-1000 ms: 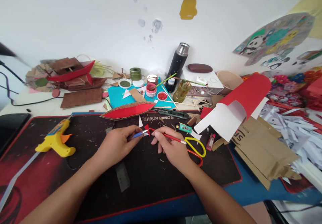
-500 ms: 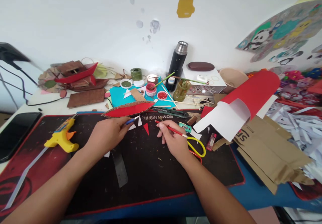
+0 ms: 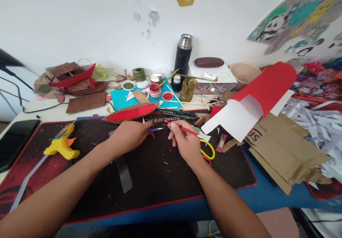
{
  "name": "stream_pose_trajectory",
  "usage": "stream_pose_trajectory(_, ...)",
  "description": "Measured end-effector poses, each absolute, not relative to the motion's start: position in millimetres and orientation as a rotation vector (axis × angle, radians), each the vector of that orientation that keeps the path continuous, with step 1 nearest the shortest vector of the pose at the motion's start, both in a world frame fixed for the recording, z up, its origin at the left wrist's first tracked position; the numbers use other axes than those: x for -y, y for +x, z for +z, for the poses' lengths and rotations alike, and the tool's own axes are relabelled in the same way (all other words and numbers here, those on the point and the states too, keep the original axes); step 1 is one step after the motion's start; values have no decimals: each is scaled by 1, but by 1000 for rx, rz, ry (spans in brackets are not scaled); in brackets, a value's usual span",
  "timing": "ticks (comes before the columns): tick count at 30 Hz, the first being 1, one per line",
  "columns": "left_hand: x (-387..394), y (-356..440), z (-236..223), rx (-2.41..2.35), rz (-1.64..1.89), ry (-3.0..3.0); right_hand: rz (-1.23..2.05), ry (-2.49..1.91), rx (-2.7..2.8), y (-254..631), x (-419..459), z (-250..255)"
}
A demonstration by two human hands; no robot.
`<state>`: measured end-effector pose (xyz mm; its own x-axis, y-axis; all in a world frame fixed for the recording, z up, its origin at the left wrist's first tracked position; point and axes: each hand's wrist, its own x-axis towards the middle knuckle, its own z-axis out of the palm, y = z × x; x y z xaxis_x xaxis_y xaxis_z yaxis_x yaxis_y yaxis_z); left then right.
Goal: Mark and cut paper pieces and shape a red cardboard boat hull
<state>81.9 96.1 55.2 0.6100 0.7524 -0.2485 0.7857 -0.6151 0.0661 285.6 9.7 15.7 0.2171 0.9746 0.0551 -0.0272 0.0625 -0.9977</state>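
Note:
My left hand (image 3: 130, 135) is closed on a blue pen (image 3: 155, 129), whose pale tip points right. Its fingers are over a small red paper triangle (image 3: 152, 135), partly covered; whether they touch it I cannot tell. A red pen (image 3: 188, 130) with a white end is gripped in my right hand (image 3: 184, 140), its point toward the left. Behind my left hand lies a boat-shaped cardboard piece with a red inside (image 3: 130, 113). A dark green utility knife (image 3: 179, 114) lies beyond both hands. Yellow-handled scissors (image 3: 210, 149) are beside my right wrist, partly hidden.
A yellow glue gun (image 3: 62, 143) and a phone (image 3: 16, 141) lie at the left. Paint pots (image 3: 155, 90), a flask (image 3: 184, 54) and a glass jar (image 3: 188, 90) stand at the back. Rolled red paper (image 3: 267, 84) and folded cardboard (image 3: 285, 141) take up the right.
My left hand has moved right with the blue pen, over the red triangle. My right hand keeps its hold on the red pen. The whole view has shifted slightly.

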Motion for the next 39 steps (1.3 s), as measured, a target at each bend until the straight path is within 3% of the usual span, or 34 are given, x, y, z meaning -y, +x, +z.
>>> stream_pose_trajectory(22, -62, 68, 45, -1291, -273, 2600, 1008, -1240, 1061, 285, -8, 19)
stream_pose_trajectory(28, -58, 50, 42, -1341, -84, 2568, 1013, -1249, 1079, 285, -7, 19)
stream_pose_trajectory(39, -61, 67, 37, -1404, -248, 2545, 1018, -1240, 1095, 284, -6, 19)
